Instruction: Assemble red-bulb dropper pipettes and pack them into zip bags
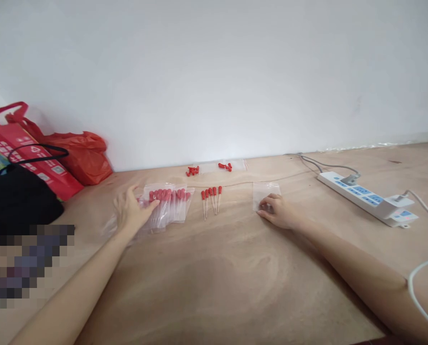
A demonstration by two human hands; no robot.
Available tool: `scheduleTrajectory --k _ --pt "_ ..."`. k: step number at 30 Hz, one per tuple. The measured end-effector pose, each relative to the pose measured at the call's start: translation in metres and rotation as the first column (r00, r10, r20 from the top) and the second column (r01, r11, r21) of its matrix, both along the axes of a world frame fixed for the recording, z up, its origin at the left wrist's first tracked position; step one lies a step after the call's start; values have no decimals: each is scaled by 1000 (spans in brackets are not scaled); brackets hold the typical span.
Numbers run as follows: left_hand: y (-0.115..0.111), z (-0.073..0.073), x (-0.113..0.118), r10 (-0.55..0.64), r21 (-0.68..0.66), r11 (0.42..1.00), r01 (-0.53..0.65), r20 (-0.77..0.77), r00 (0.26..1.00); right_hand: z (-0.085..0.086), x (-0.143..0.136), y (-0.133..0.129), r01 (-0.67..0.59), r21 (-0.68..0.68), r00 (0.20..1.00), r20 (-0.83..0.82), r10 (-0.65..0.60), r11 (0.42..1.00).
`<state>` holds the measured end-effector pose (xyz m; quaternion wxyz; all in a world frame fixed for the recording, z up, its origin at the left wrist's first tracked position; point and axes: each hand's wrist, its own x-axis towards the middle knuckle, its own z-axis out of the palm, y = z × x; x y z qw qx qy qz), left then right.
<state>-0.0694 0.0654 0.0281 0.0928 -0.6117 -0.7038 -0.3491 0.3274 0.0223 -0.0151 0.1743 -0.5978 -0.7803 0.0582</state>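
My left hand is spread over the left part of a row of overlapping clear zip bags, its thumb lying on them. Red-topped droppers show through the plastic. Just right of this row, several loose droppers with red rubber bulbs and thin clear stems lie side by side on the wooden table. My right hand has its fingers curled and pinched at the lower edge of a flat clear zip bag. No dropper shows in that bag. The fingertips partly hide its lower corner.
Loose red bulbs lie in two small groups, one at the left and one on a clear bag near the wall. A white power strip with cables sits at right. Red bags and black cloth stand at left.
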Motion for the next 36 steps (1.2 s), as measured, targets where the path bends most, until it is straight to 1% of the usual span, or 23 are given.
scheduleTrajectory --k 2,4,5,9,12,14,16,17,18,19,21,23,25,27,28,29,30,31,32,33,34,35,36 --pt "-6 -1 11 -20 140 989 42 -159 987 1 -2 -2 -29 -30 999 -38 28 999" --pt "-13 -4 26 -47 210 973 99 -240 970 0 -3 -1 -1 -47 999 -54 -1 999" --pt "-17 -7 32 -66 220 967 130 -274 959 -2 -3 1 30 -46 998 -50 -32 998" --pt "-28 -21 52 -208 211 929 305 -383 900 -6 0 11 126 -38 992 6 -126 991" --pt "-35 -28 61 -328 176 892 417 -386 863 -3 0 15 161 -60 987 32 -159 985" --pt "-39 -29 66 -405 154 861 485 -370 836 2 -6 11 169 -92 985 -13 -171 981" --pt "-43 -29 72 -489 138 817 560 -350 799 9 -20 2 108 -209 978 -155 -142 972" --pt "-45 -29 75 -533 124 792 598 -338 776 12 -29 -3 30 -306 957 -267 -115 952" --pt "-47 -28 77 -575 107 767 632 -321 752 15 -41 -10 -58 -423 911 -393 -126 904" --pt "-50 -28 80 -614 87 744 662 -301 730 18 -54 -16 -157 -512 853 -502 -146 845" --pt "-57 -27 86 -680 45 705 708 -243 692 22 -83 -28 -340 -603 743 -643 -187 722" --pt "-65 -26 91 -731 17 669 743 -172 661 24 -112 -38 -438 -636 649 -713 -266 636" --pt "-74 -25 95 -774 -8 628 778 -109 624 25 -137 -44 -504 -643 568 -750 -340 577" --pt "-80 -24 98 -805 -29 592 805 -65 590 26 -152 -45 -573 -600 503 -795 -338 558" --pt "-81 -23 98 -814 -37 580 813 -51 579 26 -156 -43 -597 -583 497 -808 -316 551" --pt "-81 -23 98 -816 -44 578 815 -39 577 26 -157 -40 -608 -571 508 -814 -282 551" --pt "-80 -22 97 -809 -52 588 807 -27 587 27 -154 -34 -601 -567 539 -808 -239 563" --pt "-77 -21 96 -795 -63 605 793 -15 606 27 -150 -27 -570 -564 585 -789 -187 597" --pt "-73 -20 94 -776 -81 629 773 -3 631 27 -144 -18 -513 -552 644 -754 -131 658" --pt "-69 -19 93 -750 -106 657 746 10 662 27 -137 -7 -430 -517 708 -702 -79 740" --pt "-64 -19 92 -722 -135 683 718 25 692 27 -129 4 -309 -449 782 -621 -44 838" --pt "-60 -19 91 -697 -163 702 693 41 716 26 -123 16 -167 -351 852 -521 -44 921" --pt "-55 -19 90 -681 -183 711 678 58 730 26 -117 27 -92 -301 866 -494 -73 949"
